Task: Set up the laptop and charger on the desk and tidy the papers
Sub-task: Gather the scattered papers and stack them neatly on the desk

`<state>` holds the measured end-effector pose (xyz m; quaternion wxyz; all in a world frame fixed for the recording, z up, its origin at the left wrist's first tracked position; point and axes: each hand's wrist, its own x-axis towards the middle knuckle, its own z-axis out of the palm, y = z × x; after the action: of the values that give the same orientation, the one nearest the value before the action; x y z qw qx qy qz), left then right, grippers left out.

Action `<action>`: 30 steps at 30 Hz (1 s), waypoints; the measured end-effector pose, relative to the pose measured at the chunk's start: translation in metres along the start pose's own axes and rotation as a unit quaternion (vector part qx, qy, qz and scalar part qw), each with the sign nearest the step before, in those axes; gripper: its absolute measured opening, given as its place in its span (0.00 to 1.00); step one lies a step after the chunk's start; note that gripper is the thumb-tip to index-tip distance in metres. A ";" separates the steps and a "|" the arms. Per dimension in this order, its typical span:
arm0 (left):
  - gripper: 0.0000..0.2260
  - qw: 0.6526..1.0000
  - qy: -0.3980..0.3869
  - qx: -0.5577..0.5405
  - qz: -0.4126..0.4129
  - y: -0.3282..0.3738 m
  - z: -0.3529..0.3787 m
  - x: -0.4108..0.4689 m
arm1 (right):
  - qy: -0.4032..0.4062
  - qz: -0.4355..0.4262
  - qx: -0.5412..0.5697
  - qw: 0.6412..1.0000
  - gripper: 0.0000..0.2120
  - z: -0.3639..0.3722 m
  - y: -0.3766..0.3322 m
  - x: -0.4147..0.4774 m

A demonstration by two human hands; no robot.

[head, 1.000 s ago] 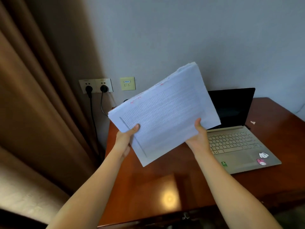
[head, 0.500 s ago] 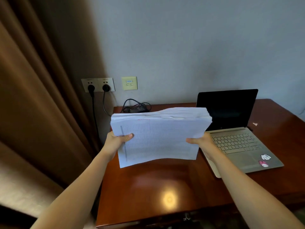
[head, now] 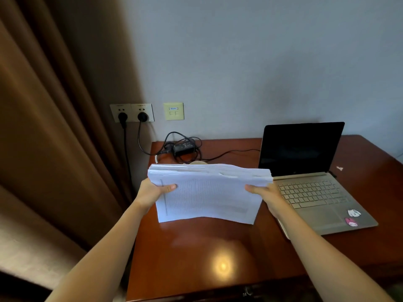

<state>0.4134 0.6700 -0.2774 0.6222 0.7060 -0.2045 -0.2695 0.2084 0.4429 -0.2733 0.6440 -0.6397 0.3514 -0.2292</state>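
A thick stack of white printed papers (head: 207, 195) stands on its lower edge on the wooden desk (head: 196, 253), leaning toward me. My left hand (head: 152, 192) grips its left side and my right hand (head: 265, 195) grips its right side, thumbs on the front sheet. An open gold laptop (head: 316, 192) with a dark screen sits to the right, two stickers on its palm rest. The black charger brick (head: 184, 147) lies among coiled cable at the desk's back left, its cable running to the laptop's rear.
Two plugs sit in the wall sockets (head: 132, 113) above the desk's back left corner, beside a pale data port plate (head: 173, 111). A brown curtain (head: 54, 127) hangs along the left. A small white scrap (head: 339, 168) lies right of the laptop.
The paper stack swung from a raised tilt down to level, then dropped until its lower edge met the desk. Both hands kept their grip throughout.
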 end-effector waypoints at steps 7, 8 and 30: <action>0.14 0.996 -0.080 0.039 -0.003 0.013 0.000 0.000 | 0.067 0.005 0.131 0.989 0.12 -0.006 -0.018 0.005; 0.14 0.993 -0.102 0.062 -0.014 0.014 0.000 -0.002 | 0.065 0.001 0.158 0.985 0.13 -0.008 -0.018 0.005; 0.15 0.982 0.037 -0.180 0.036 0.056 0.019 -0.001 | -0.068 0.060 -0.013 0.996 0.19 0.013 0.006 -0.014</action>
<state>0.4033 0.6485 -0.2238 0.7556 0.5841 -0.1548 -0.2528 0.2078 0.4627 -0.2775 0.6704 -0.6400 0.3477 -0.1417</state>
